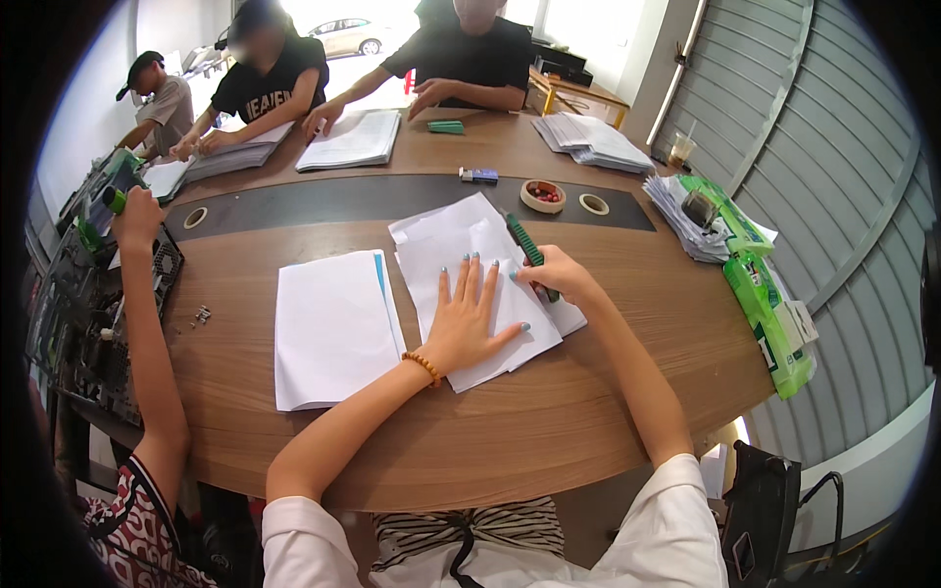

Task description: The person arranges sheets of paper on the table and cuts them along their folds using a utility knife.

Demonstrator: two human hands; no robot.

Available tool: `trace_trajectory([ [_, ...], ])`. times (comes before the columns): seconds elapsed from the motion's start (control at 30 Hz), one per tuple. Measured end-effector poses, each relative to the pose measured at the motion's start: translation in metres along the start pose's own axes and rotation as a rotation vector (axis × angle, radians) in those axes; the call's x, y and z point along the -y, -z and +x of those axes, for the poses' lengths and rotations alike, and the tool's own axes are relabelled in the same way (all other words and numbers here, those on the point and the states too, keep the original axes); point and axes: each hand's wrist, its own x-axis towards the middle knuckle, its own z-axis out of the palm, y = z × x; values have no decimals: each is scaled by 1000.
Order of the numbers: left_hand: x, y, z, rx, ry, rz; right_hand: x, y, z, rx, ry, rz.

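My left hand [469, 318] lies flat, fingers spread, on a loose stack of white paper sheets [461, 235] in front of me. A beaded bracelet [422, 367] circles that wrist. In my right hand [564, 277] is a green utility knife [523, 238] with a ridged body. It slants along the stack's right edge, its tip pointing away from me; whether the blade is out is too small to tell. Left of my left hand rests a neater white paper pile [333, 328] with a blue strip at its upper right edge.
An opened computer case [108, 304] stands at left, where another person's hand [139, 218] grips a green-handled tool. Across the table [470, 431], people handle paper stacks [353, 137]. Tape rolls [542, 196] sit mid-table. Green packages [760, 304] line the right edge.
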Motion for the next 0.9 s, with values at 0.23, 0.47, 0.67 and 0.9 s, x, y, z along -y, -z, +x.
trace_trajectory([
  [0.23,-1,16,2,-104,19,-76,25,-5,-14,-166,105,32],
  [0.47,-62,119,19,-616,-340,-172,54,15,-32,-136,430,276],
  [0.67,-112,148,-10,-815,-620,81,89,-63,1,-140,181,266],
  [0.9,-114,145,-10,-837,-632,-4,102,-147,4,65,66,319],
])
